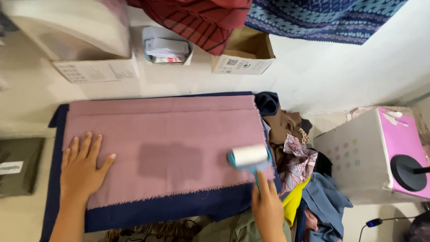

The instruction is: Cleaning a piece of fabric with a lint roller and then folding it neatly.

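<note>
You are pressing your left hand [82, 169], fingers spread, flat on the soft, light pink cloth [163, 145]; your right hand [268, 206], fingers wrapped, is gripping the lint roller [248, 156] handle at its right edge.

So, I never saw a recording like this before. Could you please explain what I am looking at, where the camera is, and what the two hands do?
There is one picture, from a camera worn on a person's head, looking down at their own bare hands. The left hand lies flat on a dusty pink cloth, which is spread over a dark blue cloth. The right hand holds a lint roller with a white roll and teal handle, resting on the pink cloth's right edge. To the right is a pile of mixed clothes and a white and pink box.
</note>
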